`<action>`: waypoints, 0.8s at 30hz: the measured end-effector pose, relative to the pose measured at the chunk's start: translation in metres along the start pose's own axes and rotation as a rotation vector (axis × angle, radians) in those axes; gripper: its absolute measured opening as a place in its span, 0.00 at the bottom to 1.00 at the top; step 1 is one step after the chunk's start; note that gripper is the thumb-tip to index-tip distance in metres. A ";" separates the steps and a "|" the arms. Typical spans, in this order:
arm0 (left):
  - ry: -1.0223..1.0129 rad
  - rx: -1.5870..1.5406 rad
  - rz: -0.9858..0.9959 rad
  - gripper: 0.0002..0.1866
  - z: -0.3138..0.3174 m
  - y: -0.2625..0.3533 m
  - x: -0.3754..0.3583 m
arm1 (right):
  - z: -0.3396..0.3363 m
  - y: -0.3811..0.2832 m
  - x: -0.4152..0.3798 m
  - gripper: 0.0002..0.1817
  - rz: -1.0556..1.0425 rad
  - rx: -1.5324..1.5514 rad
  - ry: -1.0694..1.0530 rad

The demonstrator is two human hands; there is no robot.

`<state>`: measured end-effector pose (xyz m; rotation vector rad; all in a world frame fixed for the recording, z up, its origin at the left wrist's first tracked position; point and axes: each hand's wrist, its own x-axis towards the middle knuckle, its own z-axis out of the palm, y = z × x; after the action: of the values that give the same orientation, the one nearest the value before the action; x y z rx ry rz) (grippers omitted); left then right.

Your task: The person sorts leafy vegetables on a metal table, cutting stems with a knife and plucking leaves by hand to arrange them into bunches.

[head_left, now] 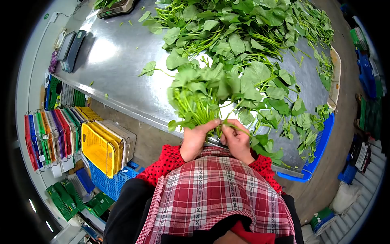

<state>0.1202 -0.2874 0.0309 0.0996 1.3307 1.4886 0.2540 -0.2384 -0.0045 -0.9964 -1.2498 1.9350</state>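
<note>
A bunch of leafy green stems [197, 101] is held upright-leaning at the front edge of the metal table [134, 69]. Wrapped round its lower stems is my left hand [196, 140]. Close beside it, my right hand [237, 139] is closed, its thumb and fingers pinched at the stems on the bunch's right side. The fingertips of both hands nearly meet. Loose leafy stems [272, 93] lie right of the bunch, and a large pile of greens [231, 28] spreads behind it.
Scales [72, 51] stand at the table's left end, another [115, 8] at the back. Yellow baskets [97, 148], a blue crate [109, 179] and colourful upright trays [53, 136] are at the left. A blue bin [321, 150] sits below the table's right edge.
</note>
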 end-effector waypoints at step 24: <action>-0.036 0.263 0.187 0.08 -0.002 0.045 -0.017 | 0.012 -0.006 0.038 0.08 0.365 0.386 -0.266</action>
<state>0.0976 -0.2915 0.0731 0.4281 1.5155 1.4497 0.2246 -0.2110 -0.0054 -0.8244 -0.8109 2.5389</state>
